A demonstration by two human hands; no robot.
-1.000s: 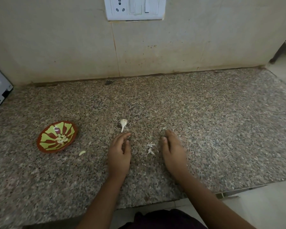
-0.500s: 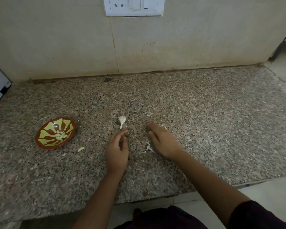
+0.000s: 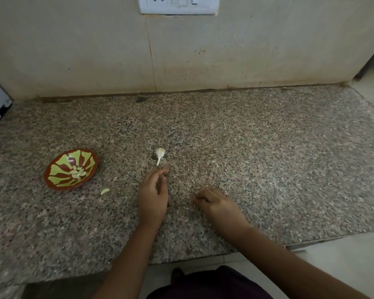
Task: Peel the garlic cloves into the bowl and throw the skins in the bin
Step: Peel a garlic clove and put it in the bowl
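I see two forearms (image 3: 125,255), uncovered along all of their visible length. The left hand (image 3: 152,195) and the right hand (image 3: 218,206) are uncovered as well. At the bottom edge of my feed a dark garment (image 3: 207,285) covers the body; it is plain, and looks maroon-black in the dim light.

Dim, flat indoor light with a yellowish cast; soft shadows, wide-angle bending at the edges, slight overall blur.
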